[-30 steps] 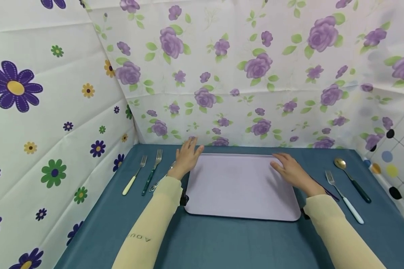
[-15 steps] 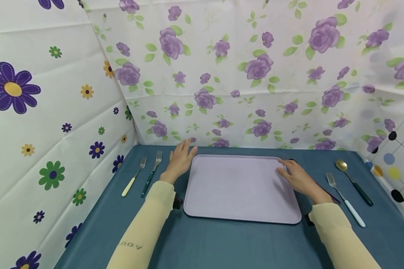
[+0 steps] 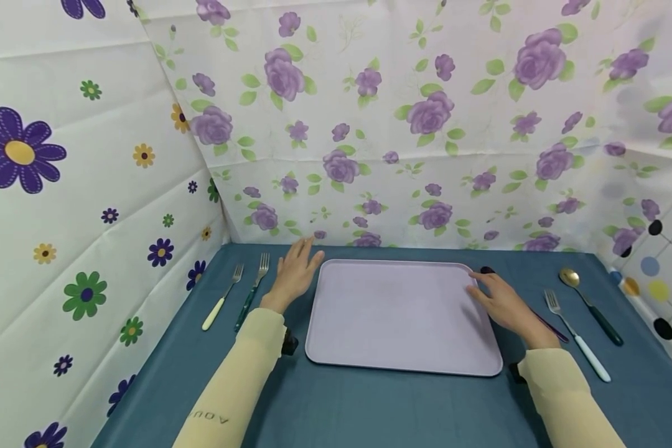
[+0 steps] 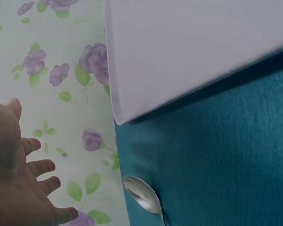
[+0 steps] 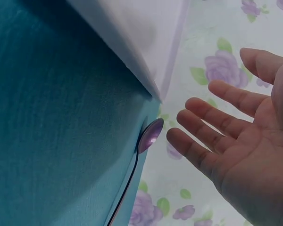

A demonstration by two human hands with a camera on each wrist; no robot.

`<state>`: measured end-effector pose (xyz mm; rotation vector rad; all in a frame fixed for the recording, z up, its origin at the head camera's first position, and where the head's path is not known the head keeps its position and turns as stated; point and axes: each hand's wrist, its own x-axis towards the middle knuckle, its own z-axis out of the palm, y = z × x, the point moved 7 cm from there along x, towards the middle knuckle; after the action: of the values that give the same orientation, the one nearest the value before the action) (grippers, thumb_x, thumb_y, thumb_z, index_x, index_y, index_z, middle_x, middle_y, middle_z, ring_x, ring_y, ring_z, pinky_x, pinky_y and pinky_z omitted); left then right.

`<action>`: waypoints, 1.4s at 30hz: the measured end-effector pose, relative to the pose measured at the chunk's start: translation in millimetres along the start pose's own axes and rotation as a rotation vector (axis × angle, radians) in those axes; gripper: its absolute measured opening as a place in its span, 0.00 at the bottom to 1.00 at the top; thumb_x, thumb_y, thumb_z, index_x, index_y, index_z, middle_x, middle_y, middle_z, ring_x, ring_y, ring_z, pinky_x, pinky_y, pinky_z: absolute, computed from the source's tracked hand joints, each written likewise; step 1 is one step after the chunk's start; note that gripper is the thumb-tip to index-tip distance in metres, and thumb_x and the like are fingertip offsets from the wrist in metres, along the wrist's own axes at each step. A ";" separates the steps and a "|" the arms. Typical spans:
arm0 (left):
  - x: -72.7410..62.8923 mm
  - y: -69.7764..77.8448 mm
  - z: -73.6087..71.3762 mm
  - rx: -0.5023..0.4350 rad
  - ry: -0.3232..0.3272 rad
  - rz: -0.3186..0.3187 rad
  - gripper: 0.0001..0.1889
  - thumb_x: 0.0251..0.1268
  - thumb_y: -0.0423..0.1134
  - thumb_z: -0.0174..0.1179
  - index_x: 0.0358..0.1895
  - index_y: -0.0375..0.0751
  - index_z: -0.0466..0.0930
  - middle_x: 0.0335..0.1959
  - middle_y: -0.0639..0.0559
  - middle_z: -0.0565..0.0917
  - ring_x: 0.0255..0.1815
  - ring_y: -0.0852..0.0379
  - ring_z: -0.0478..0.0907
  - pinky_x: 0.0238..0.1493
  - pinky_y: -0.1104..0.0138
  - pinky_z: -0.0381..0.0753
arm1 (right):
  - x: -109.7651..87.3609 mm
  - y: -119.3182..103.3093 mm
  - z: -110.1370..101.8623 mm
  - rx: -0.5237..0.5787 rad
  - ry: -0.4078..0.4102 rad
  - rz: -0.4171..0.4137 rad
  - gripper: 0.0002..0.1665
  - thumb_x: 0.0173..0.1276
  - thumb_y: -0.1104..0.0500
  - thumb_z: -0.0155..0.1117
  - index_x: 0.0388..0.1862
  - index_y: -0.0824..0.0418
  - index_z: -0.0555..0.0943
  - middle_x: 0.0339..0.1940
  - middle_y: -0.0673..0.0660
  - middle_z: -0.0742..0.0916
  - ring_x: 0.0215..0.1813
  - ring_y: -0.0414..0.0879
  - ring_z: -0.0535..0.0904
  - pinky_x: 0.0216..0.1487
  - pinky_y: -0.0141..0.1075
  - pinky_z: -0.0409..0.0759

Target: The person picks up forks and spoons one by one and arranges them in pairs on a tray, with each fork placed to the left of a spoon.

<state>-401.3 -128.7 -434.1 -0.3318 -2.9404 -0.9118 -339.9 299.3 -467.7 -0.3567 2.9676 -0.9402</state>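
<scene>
Lavender tray (image 3: 403,317) lies toward the back edge of the table (image 3: 386,410); left hand (image 3: 294,274), fingers spread, and right hand (image 3: 506,303), fingers extended, hover beside its back corners.

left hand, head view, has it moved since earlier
Yes: the left hand has moved left, away from the lilac tray and nearer the green-handled fork.
</scene>
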 end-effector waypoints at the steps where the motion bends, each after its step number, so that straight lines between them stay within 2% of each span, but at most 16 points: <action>1: -1.7 -0.9 -0.4 -0.001 0.000 -0.003 0.38 0.85 0.62 0.35 0.86 0.45 0.46 0.85 0.38 0.48 0.85 0.37 0.42 0.76 0.32 0.38 | -0.7 0.7 0.5 -0.004 0.001 0.001 0.36 0.86 0.49 0.51 0.78 0.75 0.64 0.71 0.81 0.68 0.70 0.79 0.65 0.65 0.71 0.65; 3: -5.1 -2.4 -1.6 -0.001 0.002 -0.002 0.38 0.85 0.62 0.36 0.86 0.44 0.47 0.85 0.38 0.48 0.85 0.37 0.42 0.76 0.31 0.38 | -2.2 3.4 2.0 -0.015 -0.002 0.013 0.36 0.85 0.48 0.51 0.77 0.75 0.65 0.72 0.81 0.67 0.70 0.79 0.65 0.64 0.72 0.65; 8: -11.1 -9.8 -2.6 0.005 0.000 -0.018 0.38 0.85 0.61 0.36 0.86 0.43 0.47 0.86 0.39 0.47 0.85 0.37 0.41 0.77 0.33 0.37 | -5.2 9.4 2.9 -0.026 -0.010 0.049 0.35 0.85 0.49 0.53 0.76 0.76 0.66 0.74 0.83 0.65 0.74 0.81 0.57 0.67 0.74 0.60; 10: -12.2 -12.7 -2.9 0.005 0.001 -0.028 0.38 0.85 0.62 0.36 0.86 0.43 0.47 0.86 0.40 0.47 0.85 0.37 0.40 0.77 0.34 0.36 | -5.5 10.1 2.3 -0.029 -0.006 0.048 0.35 0.85 0.50 0.54 0.75 0.76 0.66 0.73 0.83 0.67 0.73 0.80 0.61 0.66 0.73 0.63; 15: -12.6 -18.1 -6.3 0.020 0.012 -0.031 0.38 0.86 0.61 0.36 0.86 0.42 0.48 0.85 0.38 0.48 0.85 0.35 0.42 0.76 0.32 0.38 | -5.6 12.0 1.2 -0.037 -0.002 0.044 0.34 0.84 0.52 0.55 0.74 0.78 0.67 0.64 0.81 0.75 0.59 0.74 0.77 0.54 0.66 0.77; 22: -13.3 -25.6 -9.9 0.023 0.010 -0.030 0.38 0.85 0.62 0.35 0.86 0.41 0.48 0.85 0.37 0.47 0.84 0.34 0.42 0.75 0.31 0.39 | -3.4 21.7 4.1 -0.051 -0.063 0.112 0.36 0.84 0.52 0.54 0.73 0.82 0.66 0.51 0.75 0.82 0.48 0.63 0.82 0.48 0.58 0.81; 26: -14.9 -26.9 -10.9 0.037 -0.007 -0.037 0.38 0.85 0.63 0.35 0.86 0.44 0.46 0.86 0.39 0.46 0.85 0.36 0.40 0.76 0.32 0.38 | -3.4 27.1 5.8 -0.046 -0.072 0.140 0.36 0.84 0.52 0.53 0.72 0.82 0.65 0.43 0.69 0.84 0.42 0.56 0.82 0.44 0.54 0.80; 29: -14.9 -28.0 -11.5 0.055 -0.020 -0.035 0.38 0.85 0.63 0.34 0.87 0.46 0.44 0.86 0.40 0.45 0.85 0.37 0.39 0.77 0.33 0.37 | -4.5 31.2 6.6 -0.036 -0.078 0.165 0.37 0.84 0.50 0.53 0.72 0.82 0.66 0.45 0.70 0.84 0.40 0.53 0.83 0.43 0.53 0.82; 35: -14.3 -33.3 -14.7 0.066 -0.001 -0.034 0.38 0.85 0.63 0.35 0.86 0.45 0.46 0.85 0.39 0.48 0.85 0.36 0.40 0.76 0.32 0.40 | -7.7 36.2 8.4 0.024 -0.105 0.229 0.37 0.84 0.50 0.52 0.73 0.81 0.65 0.56 0.80 0.81 0.29 0.50 0.84 0.36 0.50 0.85; 38: -13.0 -36.4 -13.4 0.062 -0.009 -0.035 0.39 0.84 0.64 0.34 0.86 0.44 0.45 0.85 0.37 0.49 0.85 0.35 0.40 0.76 0.32 0.39 | -8.9 37.5 9.0 0.038 -0.095 0.240 0.35 0.83 0.52 0.54 0.72 0.81 0.67 0.55 0.80 0.81 0.28 0.49 0.84 0.34 0.48 0.85; 42: -12.7 -44.1 -11.7 0.064 -0.023 -0.052 0.40 0.84 0.65 0.33 0.86 0.44 0.45 0.85 0.37 0.48 0.85 0.35 0.40 0.77 0.33 0.38 | -8.4 38.6 12.5 0.051 -0.084 0.226 0.34 0.80 0.55 0.59 0.69 0.82 0.69 0.49 0.77 0.84 0.26 0.50 0.83 0.30 0.45 0.85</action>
<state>-398.7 -173.2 -450.3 -0.2664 -3.0043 -0.8228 -339.0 324.7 -500.4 -0.0557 2.8259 -0.9464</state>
